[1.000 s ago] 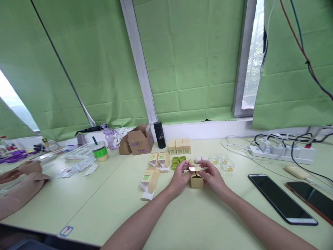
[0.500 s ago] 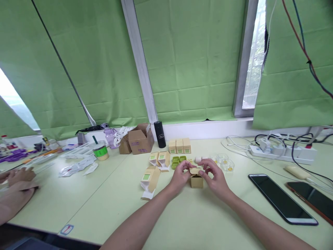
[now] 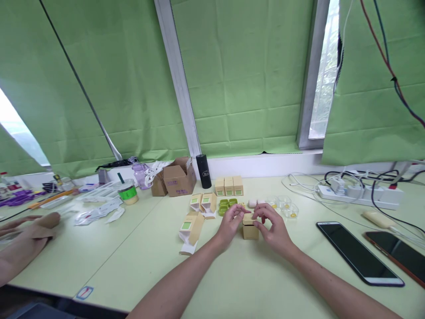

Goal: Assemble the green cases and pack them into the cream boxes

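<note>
A small brown cardboard box [image 3: 250, 232] stands on the table between my hands, its top flap folded nearly down with a dark gap under the front edge. My left hand [image 3: 230, 225] is at the box's left side, thumb and fingers bent against it near the flap. From the right, my right hand [image 3: 271, 226] pinches the flap and the upper edge with thumb and fingertips. Just behind my hands lie green square cups [image 3: 224, 207], pale pink pieces [image 3: 253, 203] and clear cups [image 3: 292, 211] with small yellow contents.
Three closed small boxes [image 3: 229, 186] stand behind. Open boxes with green labels [image 3: 191, 228] lie left, near a black bottle [image 3: 203, 171] and a larger carton [image 3: 180, 177]. Phones [image 3: 360, 252] and a power strip [image 3: 360, 197] are at right. A co-worker's arm [image 3: 25, 246] rests far left.
The box's top flap has come down, narrowing the opening. My fingers have shifted slightly around it. At far left, the co-worker's hand has moved a little to the right.
</note>
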Tool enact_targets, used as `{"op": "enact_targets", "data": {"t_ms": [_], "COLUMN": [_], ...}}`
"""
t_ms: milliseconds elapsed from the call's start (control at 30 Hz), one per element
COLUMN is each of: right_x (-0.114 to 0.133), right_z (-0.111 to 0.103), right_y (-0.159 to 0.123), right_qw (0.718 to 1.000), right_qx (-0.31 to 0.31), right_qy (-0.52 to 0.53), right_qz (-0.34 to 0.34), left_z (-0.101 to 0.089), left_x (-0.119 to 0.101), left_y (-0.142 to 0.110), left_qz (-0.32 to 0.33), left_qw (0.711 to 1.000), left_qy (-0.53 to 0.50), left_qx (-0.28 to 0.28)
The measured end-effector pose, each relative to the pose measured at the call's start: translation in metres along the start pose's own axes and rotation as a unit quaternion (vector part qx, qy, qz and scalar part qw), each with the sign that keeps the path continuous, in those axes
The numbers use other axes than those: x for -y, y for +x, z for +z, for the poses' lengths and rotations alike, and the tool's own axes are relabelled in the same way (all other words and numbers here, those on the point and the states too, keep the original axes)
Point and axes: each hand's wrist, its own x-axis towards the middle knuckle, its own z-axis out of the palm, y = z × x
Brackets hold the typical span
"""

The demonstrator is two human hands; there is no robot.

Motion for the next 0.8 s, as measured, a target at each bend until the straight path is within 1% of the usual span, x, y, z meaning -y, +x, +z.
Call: {"op": "enact_targets", "data": {"t_ms": [267,567,800], "right_x": [-0.0018,-0.0048,-0.0027], "right_z": [-0.0001,-0.001,-0.0039], "right_y": [-0.0022,-0.0045,-0.0051], "right_qw": [1.0,0.997,0.992], "right_qx": [0.016,0.031,0.053], "right_qy": [-0.021,-0.049,-0.091], "right_qz": [-0.012,-0.048,-0.069], "left_z": [-0.0002,-0.0003,0.001], "left_x": [-0.0011,-0.0023,-0.0078], "left_y": [-0.0033,-0.0047,-0.0061], "left_qz": [0.029,0.042,0.032], "left_qw": [0.999,0.997,0.996], "left_qy": [0.043,0.065,0.076], "left_qx": [0.014,0.022,0.018]}}
